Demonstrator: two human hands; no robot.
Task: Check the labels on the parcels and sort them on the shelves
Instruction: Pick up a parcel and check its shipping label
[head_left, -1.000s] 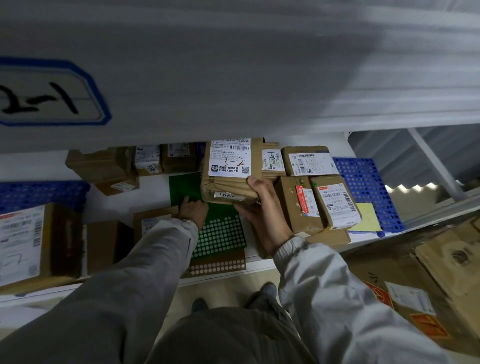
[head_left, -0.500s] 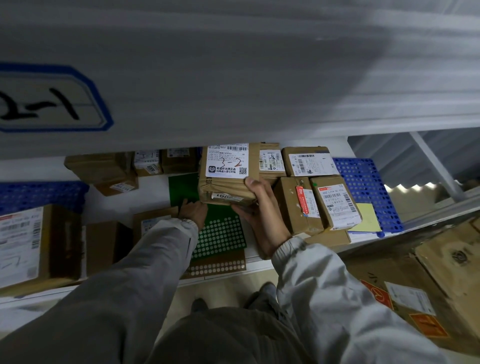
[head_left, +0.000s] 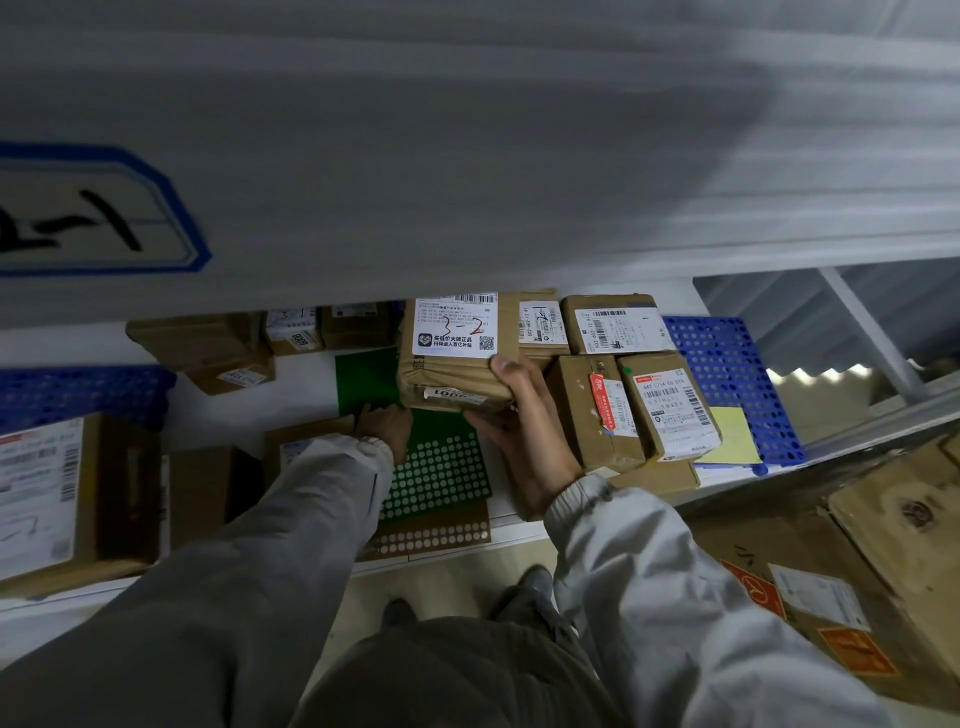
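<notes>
A brown taped parcel (head_left: 452, 379) with a white label hand-marked "3-2" hangs just above the white lower shelf (head_left: 244, 415). My right hand (head_left: 524, 436) grips its right end, thumb on top. My left hand (head_left: 387, 428) lies flat on a green dotted sheet (head_left: 441, 473) below the parcel's left corner; its fingertips are hidden under the parcel. Labelled brown parcels (head_left: 670, 410) stand close to the right of the held one, and more parcels (head_left: 613, 325) sit behind them.
The upper shelf's white front (head_left: 467, 156) hangs low and bears a blue-framed tag (head_left: 93, 213). A big labelled box (head_left: 47, 493) and small boxes (head_left: 208, 343) fill the left. A blue perforated mat (head_left: 727, 374) and yellow paper (head_left: 732, 436) lie right. Large cartons (head_left: 857, 571) stand on the floor.
My right hand has carried the "3-2" parcel a little further back and left over the shelf. My left hand has stayed on the green sheet.
</notes>
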